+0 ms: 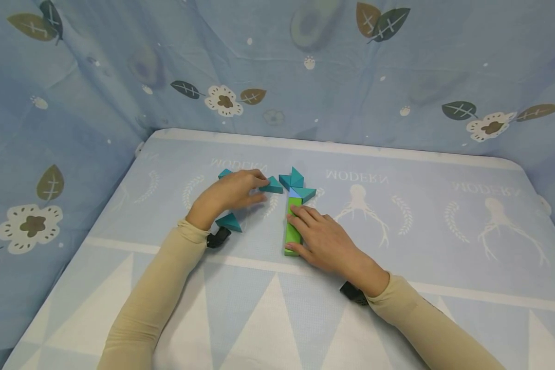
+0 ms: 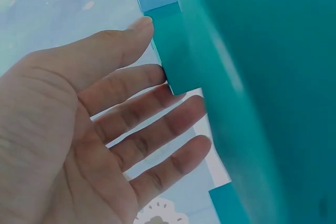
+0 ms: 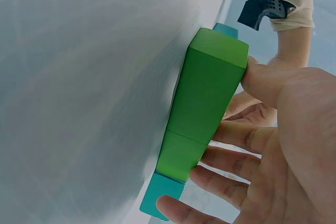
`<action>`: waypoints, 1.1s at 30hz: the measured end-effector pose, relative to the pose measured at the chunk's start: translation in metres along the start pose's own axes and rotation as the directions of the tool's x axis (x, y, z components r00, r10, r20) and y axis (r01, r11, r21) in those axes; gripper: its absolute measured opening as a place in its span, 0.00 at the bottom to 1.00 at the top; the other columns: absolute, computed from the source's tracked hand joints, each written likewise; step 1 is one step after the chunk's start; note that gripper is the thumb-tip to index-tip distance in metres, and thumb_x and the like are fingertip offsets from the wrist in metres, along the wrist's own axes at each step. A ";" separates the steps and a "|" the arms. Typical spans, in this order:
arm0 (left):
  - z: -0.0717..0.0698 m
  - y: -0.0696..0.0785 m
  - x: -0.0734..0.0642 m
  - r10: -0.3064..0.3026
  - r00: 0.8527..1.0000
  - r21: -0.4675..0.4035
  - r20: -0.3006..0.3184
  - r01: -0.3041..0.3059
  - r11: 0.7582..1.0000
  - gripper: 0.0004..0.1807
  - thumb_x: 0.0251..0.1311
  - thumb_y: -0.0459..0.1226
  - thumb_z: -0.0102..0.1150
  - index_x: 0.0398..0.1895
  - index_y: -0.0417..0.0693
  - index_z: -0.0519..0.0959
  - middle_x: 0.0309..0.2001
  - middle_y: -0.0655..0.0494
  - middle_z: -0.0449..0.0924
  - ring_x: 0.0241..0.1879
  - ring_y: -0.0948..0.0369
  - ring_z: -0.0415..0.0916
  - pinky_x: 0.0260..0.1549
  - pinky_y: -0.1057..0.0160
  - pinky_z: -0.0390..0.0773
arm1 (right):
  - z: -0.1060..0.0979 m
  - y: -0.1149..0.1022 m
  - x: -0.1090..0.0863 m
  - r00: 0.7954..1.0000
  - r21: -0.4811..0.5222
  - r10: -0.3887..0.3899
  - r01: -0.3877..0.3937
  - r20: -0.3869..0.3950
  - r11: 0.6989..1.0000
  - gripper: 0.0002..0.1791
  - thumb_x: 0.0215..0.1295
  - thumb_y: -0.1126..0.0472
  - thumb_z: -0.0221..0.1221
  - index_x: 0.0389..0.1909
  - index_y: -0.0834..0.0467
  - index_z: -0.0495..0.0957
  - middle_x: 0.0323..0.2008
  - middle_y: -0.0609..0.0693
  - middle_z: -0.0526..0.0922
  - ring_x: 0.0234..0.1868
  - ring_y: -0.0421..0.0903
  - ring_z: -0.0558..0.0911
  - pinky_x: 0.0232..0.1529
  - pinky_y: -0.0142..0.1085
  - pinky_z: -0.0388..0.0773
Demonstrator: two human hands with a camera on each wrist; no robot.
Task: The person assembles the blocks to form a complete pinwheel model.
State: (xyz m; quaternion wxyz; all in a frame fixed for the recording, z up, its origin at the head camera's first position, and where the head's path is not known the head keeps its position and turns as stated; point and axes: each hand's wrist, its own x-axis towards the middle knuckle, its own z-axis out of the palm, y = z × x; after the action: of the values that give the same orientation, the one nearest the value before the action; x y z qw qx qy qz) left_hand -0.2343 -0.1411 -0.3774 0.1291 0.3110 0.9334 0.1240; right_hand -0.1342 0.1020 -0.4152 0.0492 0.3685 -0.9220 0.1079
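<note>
Green blocks (image 1: 293,234) lie end to end in an upright column on the tabletop. My right hand (image 1: 326,239) rests over them, fingers extended along the top and side, thumb near the lower end. Above the green stands a light blue triangular block (image 1: 294,193), with a teal triangular block (image 1: 307,194) to its right and more teal triangular blocks (image 1: 297,178) at the top. Left of these, my left hand (image 1: 233,191) reaches over a loose teal triangular block (image 1: 272,186), its fingers loosely extended at that block. In the left wrist view a close teal block (image 2: 283,103) hides much.
Another teal triangular block (image 1: 228,222) lies below my left hand, near the black wrist camera (image 1: 219,237). A further teal block (image 1: 224,173) shows behind that hand. A patterned cloth (image 1: 421,221) covers the table, and a blue curtain (image 1: 277,67) hangs behind and at the left.
</note>
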 end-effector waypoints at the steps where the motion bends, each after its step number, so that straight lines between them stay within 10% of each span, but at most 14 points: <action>1: 0.000 0.001 0.000 0.001 1.000 0.007 0.005 -0.001 1.000 0.28 0.66 0.44 0.61 0.65 0.40 0.72 0.62 0.46 0.74 0.57 0.51 0.77 0.56 0.52 0.78 | 0.000 0.000 0.000 1.000 -0.001 0.000 0.000 0.001 1.000 0.32 0.68 0.42 0.58 0.64 0.58 0.72 0.68 0.54 0.69 0.69 0.51 0.68 0.48 0.49 0.80; 33: 0.006 0.012 0.002 -0.005 1.000 0.098 0.027 0.002 0.995 0.31 0.67 0.47 0.58 0.69 0.42 0.68 0.65 0.47 0.70 0.63 0.51 0.72 0.60 0.52 0.75 | 0.001 0.000 0.000 1.000 -0.003 0.001 -0.001 0.011 1.000 0.33 0.68 0.41 0.56 0.65 0.58 0.71 0.69 0.54 0.68 0.69 0.52 0.68 0.48 0.49 0.80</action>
State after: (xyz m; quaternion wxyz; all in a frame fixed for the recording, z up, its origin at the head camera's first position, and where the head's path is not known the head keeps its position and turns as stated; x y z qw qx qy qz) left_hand -0.2276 -0.1293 -0.3796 0.1265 0.3171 0.9370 0.0735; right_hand -0.1344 0.1020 -0.4160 0.0447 0.3687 -0.9225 0.1047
